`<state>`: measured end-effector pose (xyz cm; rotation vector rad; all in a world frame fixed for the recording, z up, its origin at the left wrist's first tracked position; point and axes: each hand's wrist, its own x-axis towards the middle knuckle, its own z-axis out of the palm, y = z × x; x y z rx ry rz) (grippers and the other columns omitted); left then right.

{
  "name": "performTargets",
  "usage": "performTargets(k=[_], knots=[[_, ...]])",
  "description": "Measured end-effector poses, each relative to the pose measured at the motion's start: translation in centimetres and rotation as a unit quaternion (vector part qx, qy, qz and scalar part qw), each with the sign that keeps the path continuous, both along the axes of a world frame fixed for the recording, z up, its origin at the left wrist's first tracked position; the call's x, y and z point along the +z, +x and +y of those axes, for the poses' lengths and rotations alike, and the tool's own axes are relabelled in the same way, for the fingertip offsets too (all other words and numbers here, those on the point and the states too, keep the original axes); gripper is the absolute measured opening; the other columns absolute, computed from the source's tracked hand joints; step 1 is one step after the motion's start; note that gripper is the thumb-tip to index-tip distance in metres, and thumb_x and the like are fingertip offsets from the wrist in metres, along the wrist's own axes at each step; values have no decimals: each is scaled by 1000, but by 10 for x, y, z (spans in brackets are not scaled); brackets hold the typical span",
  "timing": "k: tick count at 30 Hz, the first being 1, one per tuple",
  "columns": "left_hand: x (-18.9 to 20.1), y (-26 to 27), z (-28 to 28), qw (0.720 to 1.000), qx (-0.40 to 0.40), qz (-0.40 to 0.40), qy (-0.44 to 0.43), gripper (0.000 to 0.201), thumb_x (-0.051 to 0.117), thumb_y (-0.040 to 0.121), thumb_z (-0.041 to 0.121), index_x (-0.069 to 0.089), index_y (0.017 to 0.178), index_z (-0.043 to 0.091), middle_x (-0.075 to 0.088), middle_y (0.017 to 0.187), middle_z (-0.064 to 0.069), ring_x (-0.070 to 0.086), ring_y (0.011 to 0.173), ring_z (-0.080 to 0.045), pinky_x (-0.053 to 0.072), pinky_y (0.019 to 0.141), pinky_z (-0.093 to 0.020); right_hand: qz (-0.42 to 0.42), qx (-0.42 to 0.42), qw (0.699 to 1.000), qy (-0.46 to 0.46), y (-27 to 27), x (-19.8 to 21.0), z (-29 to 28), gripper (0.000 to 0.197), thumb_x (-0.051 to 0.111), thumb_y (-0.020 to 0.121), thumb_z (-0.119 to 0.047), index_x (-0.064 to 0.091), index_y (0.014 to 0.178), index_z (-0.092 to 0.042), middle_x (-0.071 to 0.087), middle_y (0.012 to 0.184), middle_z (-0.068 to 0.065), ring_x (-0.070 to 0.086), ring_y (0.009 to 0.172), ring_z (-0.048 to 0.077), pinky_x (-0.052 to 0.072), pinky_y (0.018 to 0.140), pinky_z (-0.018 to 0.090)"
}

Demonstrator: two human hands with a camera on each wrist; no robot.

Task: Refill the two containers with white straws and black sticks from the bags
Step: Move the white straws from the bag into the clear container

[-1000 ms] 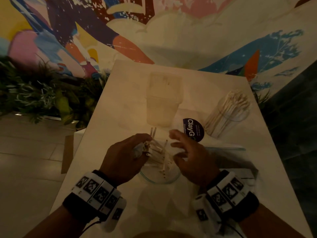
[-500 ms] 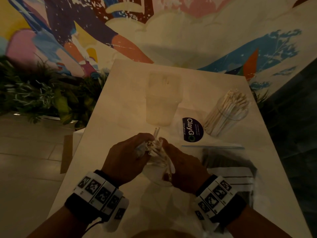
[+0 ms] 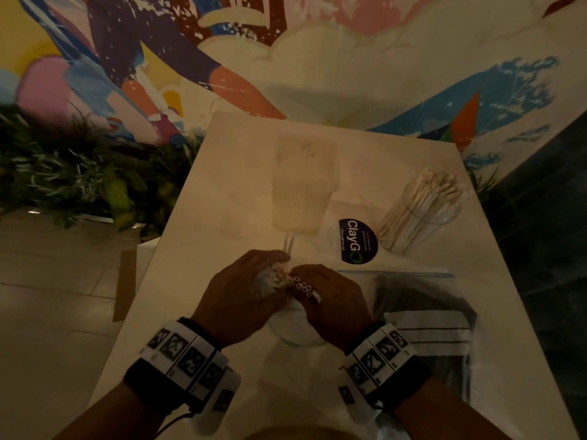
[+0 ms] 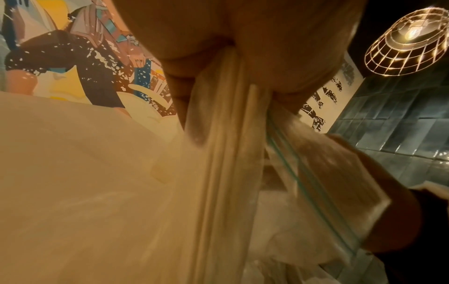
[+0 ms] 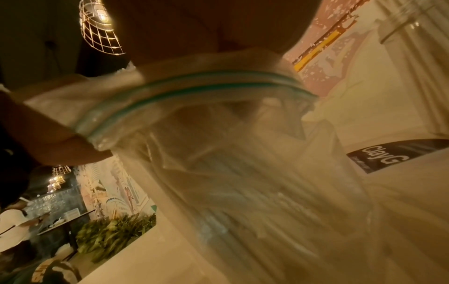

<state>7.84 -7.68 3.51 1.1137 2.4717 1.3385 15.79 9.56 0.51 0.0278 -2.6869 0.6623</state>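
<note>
Over a clear round container (image 3: 297, 339) near the table's front, both hands hold a bundle of white straws (image 3: 293, 281) that sticks out of a clear zip bag. My left hand (image 3: 254, 287) grips the straws (image 4: 226, 153) together with the bag's edge (image 4: 306, 173). My right hand (image 3: 327, 296) is curled round the bag's mouth (image 5: 194, 86), with straws (image 5: 243, 192) blurred inside. A second zip bag of black sticks (image 3: 425, 315) lies flat to the right. The container's inside is hidden by the hands.
A frosted square tub (image 3: 305, 185) stands behind the hands. At the back right a clear jar (image 3: 422, 208) holds pale sticks. A dark round ClayGo sticker (image 3: 357, 241) lies on the table (image 3: 197, 249). Plants line the table's left side.
The right hand, spread open beside the straws a second ago, has come in and closed on the bag and bundle. The loose, splayed straws are now gathered together.
</note>
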Motion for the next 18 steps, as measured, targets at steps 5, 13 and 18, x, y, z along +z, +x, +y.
performTargets(k=[5,13,18], knots=[[2,1,3,996,-7,90,12,18,56,84,43,55,100,34,64,101,5,64,82,-16,57,65,-34,43,18,998,-52,2,7,-2,20,53,92,-28,67,97,-16,68,95,0,63,85,17,51,76,26],[0,-1,1,996,-4,90,16,16,57,86,38,60,99,29,66,102,2,65,86,-17,57,70,-32,82,18,995,-55,2,9,2,24,47,97,-33,66,100,-19,68,93,1,62,83,16,49,71,25],[-2,-3,-4,996,9,83,18,16,59,84,35,62,99,29,66,105,4,66,86,-19,57,70,-33,46,-71,987,-136,4,13,13,6,50,92,-33,51,95,-28,61,83,-6,53,73,7,41,65,18]])
